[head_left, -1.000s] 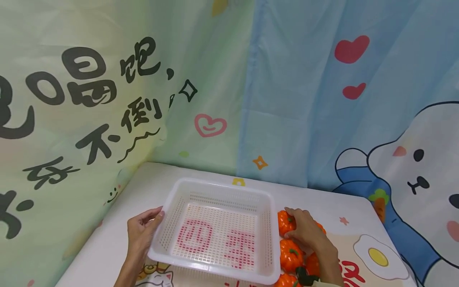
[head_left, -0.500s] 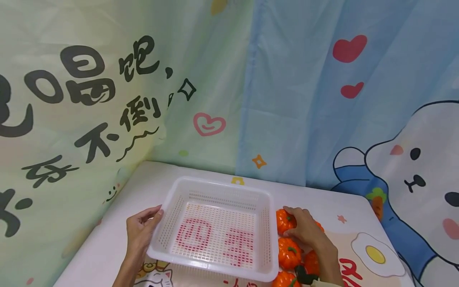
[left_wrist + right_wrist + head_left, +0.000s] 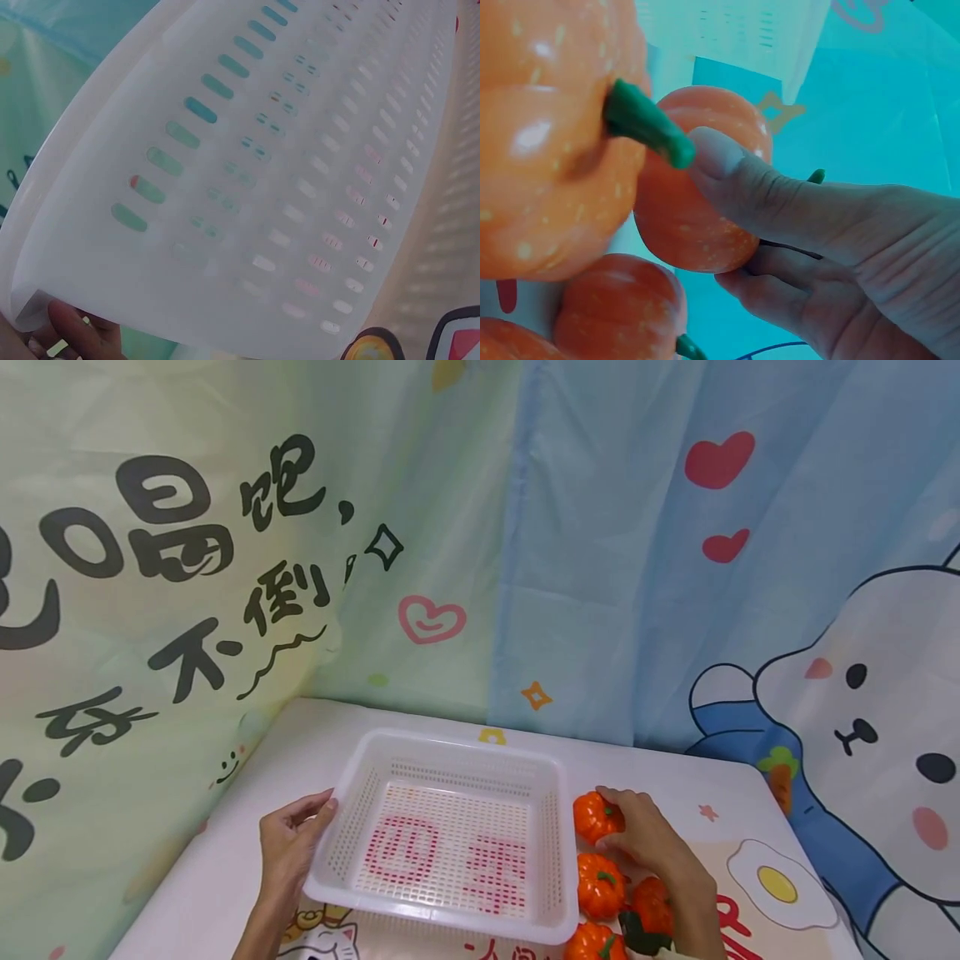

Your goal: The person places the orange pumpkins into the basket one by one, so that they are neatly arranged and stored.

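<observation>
A white perforated plastic basket lies in the middle of the head view, red print on the cloth showing through its holes. My left hand grips the left rim, and in the left wrist view its fingers curl under the corner of the rim. Right of the basket, my right hand holds a small orange pumpkin with thumb in front and fingers behind. Closer to me sit more pumpkins: one beside the basket, one at the bottom edge and one near the wrist.
A white table carries a printed cloth with a cat and a fried egg. Printed curtains stand behind and to the left. A dark shape shows beside my right wrist; its kind is unclear.
The view has shifted slightly, moving the scene a little left. My right hand and its pumpkin have moved slightly to the right relative to the basket. My left hand keeps its grip.
</observation>
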